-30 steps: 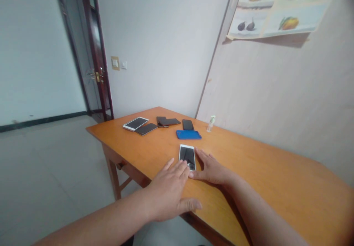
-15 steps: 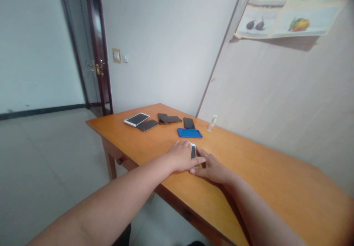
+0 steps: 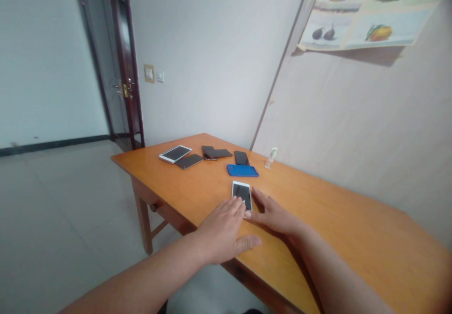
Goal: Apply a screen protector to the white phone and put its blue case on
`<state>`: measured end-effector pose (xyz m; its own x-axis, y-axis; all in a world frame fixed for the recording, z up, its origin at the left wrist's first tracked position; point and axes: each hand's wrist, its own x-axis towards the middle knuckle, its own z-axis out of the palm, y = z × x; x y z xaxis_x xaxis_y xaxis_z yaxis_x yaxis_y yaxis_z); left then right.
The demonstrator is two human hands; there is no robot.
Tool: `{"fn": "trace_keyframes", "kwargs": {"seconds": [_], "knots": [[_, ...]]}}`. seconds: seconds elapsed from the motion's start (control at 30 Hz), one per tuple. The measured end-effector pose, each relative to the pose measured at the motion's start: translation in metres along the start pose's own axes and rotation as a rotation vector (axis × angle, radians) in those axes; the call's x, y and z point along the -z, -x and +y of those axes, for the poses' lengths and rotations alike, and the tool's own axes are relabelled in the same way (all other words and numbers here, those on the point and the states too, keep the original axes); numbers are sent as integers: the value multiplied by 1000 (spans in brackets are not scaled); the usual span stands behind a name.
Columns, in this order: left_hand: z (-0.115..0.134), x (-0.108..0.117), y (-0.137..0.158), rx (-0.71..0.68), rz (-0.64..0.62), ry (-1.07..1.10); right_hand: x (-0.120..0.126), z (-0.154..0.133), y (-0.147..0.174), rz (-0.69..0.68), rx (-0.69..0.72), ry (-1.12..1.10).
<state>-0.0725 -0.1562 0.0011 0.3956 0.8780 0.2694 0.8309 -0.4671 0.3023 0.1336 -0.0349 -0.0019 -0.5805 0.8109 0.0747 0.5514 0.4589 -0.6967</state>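
A white-framed smartphone (image 3: 237,189) lies screen up on the wooden table near its front edge. My left hand (image 3: 222,227) lies over its lower left part, fingers stretched out together and thumb spread away. A small white patch shows by those fingertips; I cannot tell whether it is a cloth or a glint. My right hand (image 3: 273,215) grips the phone at its lower right, thumb at the bottom corner and fingers along the right side. Just beyond the phone lies a blue phone or phone case (image 3: 243,171).
Behind lie a dark phone (image 3: 242,157), overlapping dark devices (image 3: 219,153), a dark tablet-like device (image 3: 189,161) and a white-framed tablet (image 3: 175,154). A clear pump bottle (image 3: 271,157) stands near the wall. The wooden table (image 3: 339,229) reaches far right.
My left hand has slid down the phone toward me, uncovering most of its screen. Its thumb has moved away from my right hand, which stays in place.
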Motion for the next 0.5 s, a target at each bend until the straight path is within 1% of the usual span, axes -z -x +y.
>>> {"fn": "trace_keyframes", "kwargs": {"seconds": [0.1,0.17,0.3,0.5], "knots": [[0,0,-2,11,9,22,0,4,-4,50,-33,-261],[0,1,-3,21,1,34,1,6,-7,110,-60,-345],[1,2,-5,44,-7,66,7,7,-11,222,-121,-340],[2,1,-7,61,12,110,11,4,-11,250,-163,-274]]}}
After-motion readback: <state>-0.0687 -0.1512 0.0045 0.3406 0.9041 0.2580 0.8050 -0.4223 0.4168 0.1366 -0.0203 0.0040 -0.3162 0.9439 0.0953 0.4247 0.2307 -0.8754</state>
